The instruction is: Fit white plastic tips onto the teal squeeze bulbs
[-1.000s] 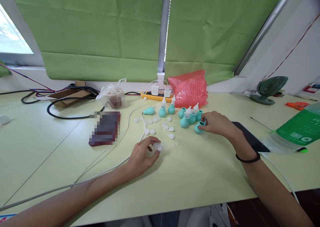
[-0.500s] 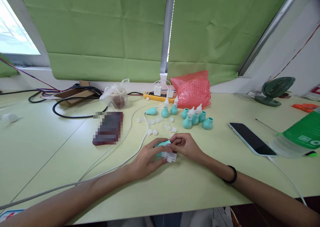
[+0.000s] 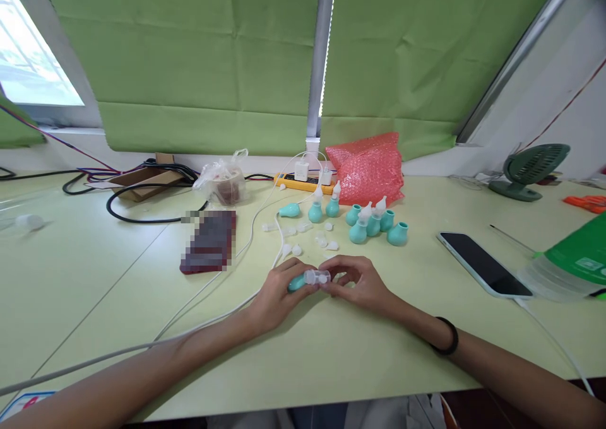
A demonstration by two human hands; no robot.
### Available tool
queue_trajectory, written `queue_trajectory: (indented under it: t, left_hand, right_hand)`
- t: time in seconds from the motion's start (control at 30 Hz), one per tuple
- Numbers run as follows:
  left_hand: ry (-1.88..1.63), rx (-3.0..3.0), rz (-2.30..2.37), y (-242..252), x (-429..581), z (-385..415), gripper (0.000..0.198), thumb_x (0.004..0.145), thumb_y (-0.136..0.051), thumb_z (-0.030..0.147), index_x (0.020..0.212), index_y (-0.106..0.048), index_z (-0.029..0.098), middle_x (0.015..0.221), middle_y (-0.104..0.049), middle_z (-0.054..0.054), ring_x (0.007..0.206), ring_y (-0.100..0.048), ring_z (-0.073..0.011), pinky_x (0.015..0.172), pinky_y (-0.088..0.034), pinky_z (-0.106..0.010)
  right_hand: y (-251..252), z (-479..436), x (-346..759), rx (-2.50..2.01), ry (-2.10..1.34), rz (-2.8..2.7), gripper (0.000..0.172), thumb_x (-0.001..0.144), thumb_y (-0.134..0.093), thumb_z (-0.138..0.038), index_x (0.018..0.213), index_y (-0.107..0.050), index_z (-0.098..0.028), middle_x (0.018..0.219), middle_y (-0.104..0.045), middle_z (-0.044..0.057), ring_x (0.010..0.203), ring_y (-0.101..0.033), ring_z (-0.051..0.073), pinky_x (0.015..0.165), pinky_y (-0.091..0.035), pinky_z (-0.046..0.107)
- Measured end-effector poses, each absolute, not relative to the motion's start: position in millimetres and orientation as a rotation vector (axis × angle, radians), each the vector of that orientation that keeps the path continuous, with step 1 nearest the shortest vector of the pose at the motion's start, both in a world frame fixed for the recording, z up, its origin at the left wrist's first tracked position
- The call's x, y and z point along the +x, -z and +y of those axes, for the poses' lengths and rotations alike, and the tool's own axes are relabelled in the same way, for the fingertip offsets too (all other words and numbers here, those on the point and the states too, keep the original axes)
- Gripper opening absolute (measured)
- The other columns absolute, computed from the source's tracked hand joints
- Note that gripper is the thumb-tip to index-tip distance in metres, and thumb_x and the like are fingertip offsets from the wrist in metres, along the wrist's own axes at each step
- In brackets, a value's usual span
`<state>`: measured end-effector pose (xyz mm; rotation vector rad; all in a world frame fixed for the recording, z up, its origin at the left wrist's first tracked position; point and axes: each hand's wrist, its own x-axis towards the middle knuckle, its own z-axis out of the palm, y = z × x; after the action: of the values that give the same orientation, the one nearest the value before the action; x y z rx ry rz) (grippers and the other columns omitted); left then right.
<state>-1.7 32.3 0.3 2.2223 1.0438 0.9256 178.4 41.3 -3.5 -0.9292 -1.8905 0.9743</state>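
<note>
My left hand (image 3: 276,292) is closed around a teal rubber bulb (image 3: 297,282) held low over the pale green table (image 3: 331,353). A clear plastic tip (image 3: 316,277) sticks out of the bulb toward my right hand (image 3: 358,284), whose fingers pinch at its end. Behind my hands stand several more teal bulbs (image 3: 374,224), some with clear tips on, one bulb (image 3: 289,211) lying on its side. Loose clear tips (image 3: 303,240) are scattered between them and my hands.
A pink bubble-wrap bag (image 3: 367,167) and a yellow power strip (image 3: 303,182) sit at the back. White cables (image 3: 227,303) cross the table at left. A dark booklet (image 3: 208,243), a phone (image 3: 483,264), a green-labelled bottle (image 3: 568,258) and a small fan (image 3: 523,170) lie around.
My right hand took a teal bulb from the group and brought it to the middle. My left hand picked up a clear tip. Both hands now meet with tip and bulb together.
</note>
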Motion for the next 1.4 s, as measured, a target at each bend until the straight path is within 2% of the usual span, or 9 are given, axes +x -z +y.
queue_trajectory:
  t: [0.17,0.27,0.5,0.67,0.77,0.9,1.03,1.23,1.4]
  left_hand:
    - [-1.117,2.188,1.163,4,-1,32,0.027,0.066,-0.059,0.018,0.093,-0.053,0.017,0.084,-0.057,-0.003,0.078,-0.054,-0.0164,0.069,-0.043,-0.027]
    - [-1.202,2.148,1.145,5,-2,32,0.026,0.065,-0.057,0.015,0.091,-0.054,0.017,0.083,-0.056,-0.003,0.076,-0.054,-0.0154,0.068,-0.043,-0.026]
    - [-1.123,2.004,1.132,0,-2,33,0.022,0.062,-0.063,0.023,0.083,-0.059,0.016,0.078,-0.061,-0.003,0.071,-0.056,-0.0155,0.064,-0.045,-0.025]
    - [-0.908,1.797,1.221,-2,-2,32,0.032,0.061,-0.064,0.034,0.085,-0.062,0.014,0.072,-0.064,-0.002,0.045,-0.051,-0.0092,0.044,-0.043,-0.021]
    - [-0.852,1.757,1.216,0,-2,33,0.033,0.06,-0.064,0.036,0.084,-0.063,0.014,0.07,-0.064,-0.002,0.04,-0.048,-0.0074,0.037,-0.04,-0.019]
    - [-0.942,1.871,1.227,3,-2,33,0.028,0.059,-0.066,0.033,0.081,-0.064,0.015,0.071,-0.065,-0.002,0.053,-0.056,-0.012,0.047,-0.045,-0.02]
    - [-1.059,2.025,1.202,5,-3,32,0.026,0.059,-0.067,0.03,0.08,-0.064,0.015,0.074,-0.066,-0.003,0.064,-0.059,-0.015,0.059,-0.046,-0.023]
    - [-1.175,2.253,1.155,8,-4,30,0.024,0.063,-0.065,0.03,0.081,-0.061,0.014,0.07,-0.065,-0.004,0.061,-0.058,-0.0142,0.058,-0.044,-0.024]
    - [-1.21,2.411,1.156,11,-3,29,0.023,0.068,-0.06,0.029,0.084,-0.058,0.014,0.067,-0.062,-0.003,0.059,-0.057,-0.0132,0.055,-0.043,-0.022]
  right_hand:
    - [-2,44,184,-0.914,-1.028,-1.758,0.021,0.065,-0.062,-0.031,0.078,-0.06,-0.015,0.071,-0.056,0.003,0.053,-0.051,0.01,0.045,-0.05,0.023]
    - [-4,46,187,-0.91,-1.041,-1.696,0.02,0.066,-0.062,-0.031,0.075,-0.06,-0.014,0.067,-0.054,0.003,0.05,-0.05,0.009,0.041,-0.049,0.023]
    - [-6,46,189,-0.886,-1.117,-1.765,0.021,0.064,-0.064,-0.026,0.08,-0.062,-0.013,0.066,-0.059,0.004,0.053,-0.055,0.011,0.048,-0.053,0.025]
    - [-4,48,191,-0.884,-1.043,-1.877,0.022,0.061,-0.066,-0.023,0.081,-0.064,-0.014,0.073,-0.061,0.004,0.062,-0.057,0.012,0.055,-0.053,0.024]
    - [-1,47,191,-0.851,-0.984,-1.939,0.021,0.062,-0.066,-0.022,0.082,-0.065,-0.015,0.072,-0.062,0.004,0.064,-0.057,0.013,0.056,-0.052,0.023]
    - [3,44,189,-0.853,-0.953,-1.922,0.02,0.063,-0.065,-0.022,0.081,-0.065,-0.013,0.069,-0.062,0.004,0.056,-0.057,0.011,0.052,-0.051,0.023]
    - [5,41,183,-0.869,-1.156,-1.755,0.02,0.062,-0.066,-0.023,0.079,-0.064,-0.012,0.062,-0.061,0.003,0.05,-0.057,0.012,0.049,-0.051,0.024]
    - [0,38,177,-0.896,-1.481,-1.525,0.022,0.057,-0.07,-0.024,0.073,-0.064,-0.01,0.052,-0.059,0.001,0.045,-0.055,0.011,0.045,-0.049,0.023]
    - [-4,39,177,-0.954,-1.589,-1.487,0.022,0.059,-0.069,-0.028,0.069,-0.064,-0.009,0.054,-0.06,0.002,0.042,-0.054,0.009,0.041,-0.046,0.021]
